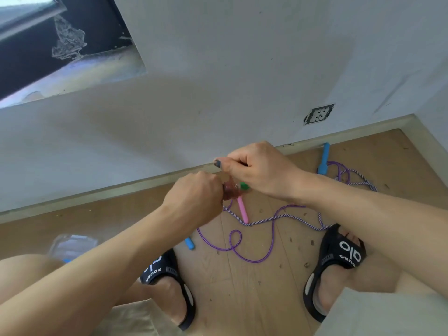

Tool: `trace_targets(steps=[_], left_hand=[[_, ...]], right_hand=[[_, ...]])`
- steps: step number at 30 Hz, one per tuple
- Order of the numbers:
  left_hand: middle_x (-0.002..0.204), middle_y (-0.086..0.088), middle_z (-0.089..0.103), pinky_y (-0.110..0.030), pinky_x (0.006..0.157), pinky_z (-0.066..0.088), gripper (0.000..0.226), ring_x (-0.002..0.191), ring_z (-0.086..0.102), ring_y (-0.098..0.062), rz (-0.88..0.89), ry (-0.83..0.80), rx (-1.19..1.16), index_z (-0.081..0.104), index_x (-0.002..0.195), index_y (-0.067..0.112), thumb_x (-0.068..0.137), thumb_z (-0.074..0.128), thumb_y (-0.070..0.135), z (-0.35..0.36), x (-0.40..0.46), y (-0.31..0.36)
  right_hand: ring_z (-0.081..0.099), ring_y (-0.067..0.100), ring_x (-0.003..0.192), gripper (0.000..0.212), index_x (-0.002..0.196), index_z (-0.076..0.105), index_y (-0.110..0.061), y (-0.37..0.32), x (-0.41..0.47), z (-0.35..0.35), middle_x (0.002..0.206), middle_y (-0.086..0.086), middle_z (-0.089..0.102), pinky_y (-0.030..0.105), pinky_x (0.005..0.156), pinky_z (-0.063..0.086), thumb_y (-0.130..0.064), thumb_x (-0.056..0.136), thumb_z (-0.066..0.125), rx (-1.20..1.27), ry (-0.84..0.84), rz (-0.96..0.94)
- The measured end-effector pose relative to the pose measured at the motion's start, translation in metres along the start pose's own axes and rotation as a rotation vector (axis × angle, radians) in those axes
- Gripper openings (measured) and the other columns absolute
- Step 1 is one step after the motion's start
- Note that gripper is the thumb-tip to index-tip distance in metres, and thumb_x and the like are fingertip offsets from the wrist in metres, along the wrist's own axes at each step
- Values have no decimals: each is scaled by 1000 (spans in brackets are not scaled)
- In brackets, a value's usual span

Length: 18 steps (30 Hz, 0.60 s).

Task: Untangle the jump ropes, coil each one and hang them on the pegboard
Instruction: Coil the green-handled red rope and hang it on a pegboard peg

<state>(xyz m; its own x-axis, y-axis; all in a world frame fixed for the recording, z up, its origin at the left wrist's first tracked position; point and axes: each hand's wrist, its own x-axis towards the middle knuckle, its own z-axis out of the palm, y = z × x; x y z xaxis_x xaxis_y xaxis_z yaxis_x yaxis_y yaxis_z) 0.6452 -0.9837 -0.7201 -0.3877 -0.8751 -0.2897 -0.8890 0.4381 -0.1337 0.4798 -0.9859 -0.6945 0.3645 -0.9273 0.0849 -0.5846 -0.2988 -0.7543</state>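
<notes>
Both hands are raised close together above the floor (242,299), each with fingers curled. Left hand (194,200) closes its grip around a small reddish-brown piece (229,190); what that piece is cannot be told. Right hand (260,168) pinches something at the fingertips just above that piece, with a green tip (244,186) showing below the fingers. Whether the two hands hold the same item cannot be told.

A pink handle (243,210) hangs or lies directly below the hands, tilted, its lower end meeting a striped purple-and-white rope (274,218). A plain purple rope (244,255) loops across the floor between two black sandals (339,260), crossing the striped rope. One blue handle (324,158) lies near the baseboard at right, beside more coils of both ropes. A second blue handle (189,243) lies by the left forearm. A wall socket (318,114) sits low on the white wall (218,93). A clear plastic container (72,246) lies at left.
</notes>
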Motion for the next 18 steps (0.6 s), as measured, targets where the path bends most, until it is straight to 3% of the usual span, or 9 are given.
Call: trace_targets(steps=[6, 12, 16, 18], left_hand=[[66, 2, 38, -32, 55, 36, 6, 61, 47, -27, 91, 85, 5, 51, 90, 20, 92, 51, 26, -15, -14, 19], [75, -4, 61, -35, 59, 44, 11, 71, 60, -35, 144, 218, -209, 52, 88, 23, 86, 56, 32, -27, -22, 5], [60, -2, 55, -36, 53, 45, 24, 61, 53, -37, 88, 326, -417, 47, 74, 24, 80, 67, 36, -30, -22, -13], [60, -2, 57, -37, 55, 48, 15, 62, 54, -36, -4, 345, -472, 60, 79, 19, 80, 63, 34, -26, -17, -22]], right_hand=[[24, 13, 50, 60, 53, 28, -16, 18, 11, -8, 49, -4, 24, 34, 55, 24, -46, 97, 56, -34, -6, 86], [25, 12, 49, 57, 53, 33, -18, 36, 5, 4, 50, -3, 27, 33, 54, 21, -46, 99, 53, 149, -97, 265], [33, 13, 49, 52, 54, 41, -20, 43, -8, 19, 53, 2, 38, 30, 59, 24, -52, 93, 50, 213, -58, 383], [35, 15, 49, 53, 58, 44, -13, 37, -13, 27, 56, 6, 39, 31, 59, 25, -48, 99, 46, 195, -38, 406]])
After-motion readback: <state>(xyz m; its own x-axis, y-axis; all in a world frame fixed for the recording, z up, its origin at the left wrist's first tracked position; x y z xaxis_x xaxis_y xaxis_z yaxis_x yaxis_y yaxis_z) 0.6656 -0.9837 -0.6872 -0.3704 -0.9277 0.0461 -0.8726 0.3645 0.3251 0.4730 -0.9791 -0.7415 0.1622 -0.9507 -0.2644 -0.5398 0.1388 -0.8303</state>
